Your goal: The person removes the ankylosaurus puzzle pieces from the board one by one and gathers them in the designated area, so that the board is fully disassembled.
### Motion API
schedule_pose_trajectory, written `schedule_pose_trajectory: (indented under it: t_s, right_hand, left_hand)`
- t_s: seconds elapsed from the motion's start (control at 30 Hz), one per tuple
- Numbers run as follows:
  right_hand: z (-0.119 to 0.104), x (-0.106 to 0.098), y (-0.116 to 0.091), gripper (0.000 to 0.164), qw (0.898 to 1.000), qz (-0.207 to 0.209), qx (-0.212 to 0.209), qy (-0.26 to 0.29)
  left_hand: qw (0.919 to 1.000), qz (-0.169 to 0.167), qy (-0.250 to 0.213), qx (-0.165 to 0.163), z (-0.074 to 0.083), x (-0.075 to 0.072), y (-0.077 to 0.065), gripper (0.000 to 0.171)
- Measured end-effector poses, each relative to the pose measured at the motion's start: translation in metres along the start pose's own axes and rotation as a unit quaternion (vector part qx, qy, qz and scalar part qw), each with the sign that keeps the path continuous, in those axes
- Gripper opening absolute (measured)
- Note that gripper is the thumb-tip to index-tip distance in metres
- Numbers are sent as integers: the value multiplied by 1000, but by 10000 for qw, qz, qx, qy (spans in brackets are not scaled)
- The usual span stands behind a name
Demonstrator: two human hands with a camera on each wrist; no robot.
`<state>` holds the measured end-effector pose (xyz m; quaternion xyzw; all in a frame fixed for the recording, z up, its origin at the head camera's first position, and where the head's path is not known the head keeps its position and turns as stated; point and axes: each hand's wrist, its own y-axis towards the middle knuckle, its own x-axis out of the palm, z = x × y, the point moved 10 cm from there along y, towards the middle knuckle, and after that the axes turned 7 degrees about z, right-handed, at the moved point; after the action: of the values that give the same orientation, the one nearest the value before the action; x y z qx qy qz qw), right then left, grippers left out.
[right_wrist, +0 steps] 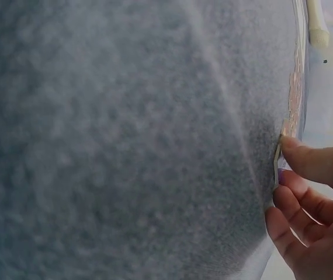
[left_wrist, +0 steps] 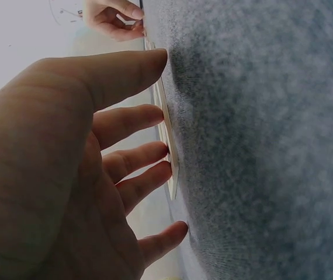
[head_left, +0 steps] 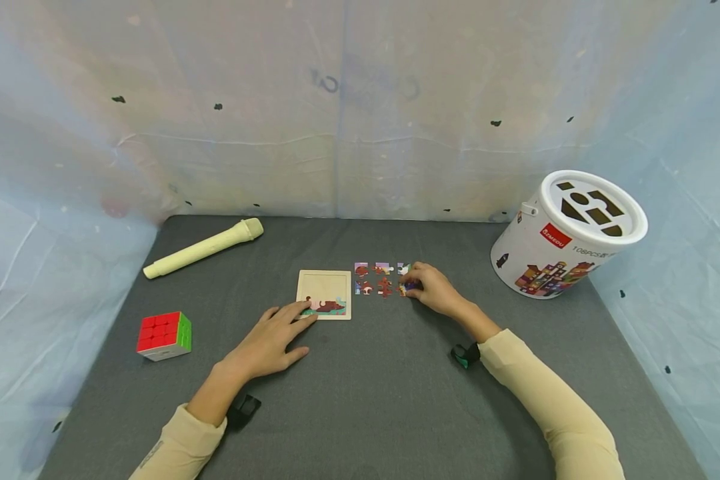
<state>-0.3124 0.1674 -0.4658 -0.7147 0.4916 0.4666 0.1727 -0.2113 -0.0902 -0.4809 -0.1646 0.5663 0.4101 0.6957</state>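
A wooden puzzle tray lies at the middle of the table, with colourful picture pieces fitted along its lower part. My left hand has its fingers spread, with fingertips resting on the tray's lower left edge; the left wrist view shows them along the thin board. Just right of the tray are several loose jigsaw pieces in two short rows. At their right end my right hand pinches a jigsaw piece between thumb and fingers, tilted up close over the table. Its picture side is mostly hidden.
A red, green and white puzzle cube sits at the left. Behind it lies a pale yellow microphone-shaped object. A white block bucket with a shape-cut lid stands at the back right. Plastic sheeting rises behind the grey table.
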Motion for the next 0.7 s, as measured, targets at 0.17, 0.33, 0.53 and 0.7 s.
schedule_pose_trajectory:
  t_s: [0.17, 0.33, 0.53, 0.7]
  right_hand:
    - [0, -2, 1, 26, 9999, 71, 45, 100]
    - [-4, -7, 4, 27, 9985, 440, 235, -225]
    - [-42, -2, 16, 20, 9954, 873, -316, -239]
    - [-82, 22, 31, 18, 9941, 678, -842, 42]
  left_hand:
    - [10000, 14, 5, -32, -1, -1, -1, 64]
    - [9999, 35, -134, -73, -2, -1, 0, 67]
    - [9987, 159, -483, -95, -8, -7, 1, 60]
    - [9950, 513, -846, -114, -18, -16, 3, 52]
